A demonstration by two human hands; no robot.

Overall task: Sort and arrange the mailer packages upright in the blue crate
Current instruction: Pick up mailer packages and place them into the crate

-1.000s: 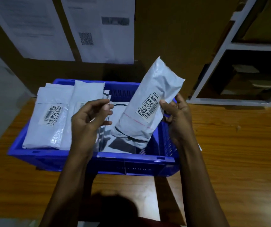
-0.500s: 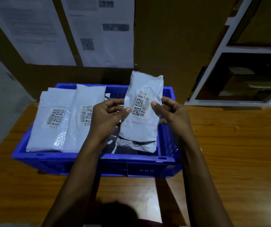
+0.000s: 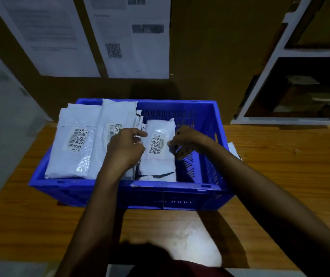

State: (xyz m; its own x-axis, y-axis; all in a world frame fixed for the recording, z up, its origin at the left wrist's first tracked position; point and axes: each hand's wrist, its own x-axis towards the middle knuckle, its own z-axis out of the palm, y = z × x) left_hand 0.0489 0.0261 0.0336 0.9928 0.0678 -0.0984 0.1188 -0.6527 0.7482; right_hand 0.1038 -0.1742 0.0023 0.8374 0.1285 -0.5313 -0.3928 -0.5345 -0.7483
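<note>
A blue crate [image 3: 180, 194] sits on the wooden table. Inside it, white mailer packages with barcode labels lean in a row: one at the far left [image 3: 74, 144], a second [image 3: 116, 124] next to it, and a third [image 3: 159, 154] towards the middle. My left hand [image 3: 125, 148] has curled fingers at the third mailer's left edge, over thin packages between it and the second. My right hand [image 3: 186, 142] pinches the third mailer's right edge. The crate's right part holds nothing that I can see.
The wooden table [image 3: 290, 176] extends right and in front of the crate. A white paper corner [image 3: 233, 149] pokes out behind the crate's right wall. Printed sheets [image 3: 132, 37] hang on the brown wall. A white shelf frame [image 3: 280, 76] stands at the back right.
The mailer that both hands held up above the crate has gone down into it, standing next to the two at the left. Both hands followed it down.
</note>
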